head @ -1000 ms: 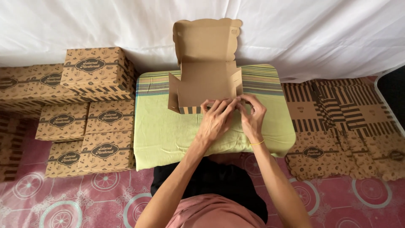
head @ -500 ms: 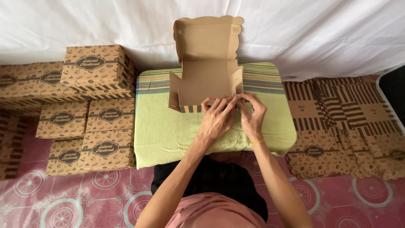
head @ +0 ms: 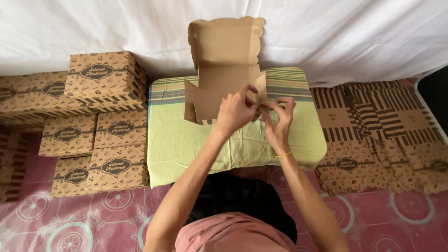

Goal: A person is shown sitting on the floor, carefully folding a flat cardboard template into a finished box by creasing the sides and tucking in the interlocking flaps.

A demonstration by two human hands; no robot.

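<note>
A white sheet (head: 354,32) hung as a backdrop behind a floor covered with a pink mat patterned in pale circles (head: 107,219). In the middle lay one pale green cushion with a striped far edge (head: 186,144), and on its far half stood a single half-folded brown cardboard box (head: 224,81). The box's open side faced up, its scalloped lid (head: 226,39) stood upright against the sheet, and its long axis ran left to right. The person's left hand (head: 235,112) pinched the box's near right corner flap between curled fingers. The right hand (head: 279,122), with a thin yellow band (head: 283,154) on its wrist, sat just beside it, fingertips narrowly closed on the same flap. To the left sat at least six closed printed brown boxes (head: 100,77), stacked and side by side, one reaching the picture's edge. To the right lay a spread pile of flat, unfolded printed cardboard sheets (head: 373,135); their number could not be told.
</note>
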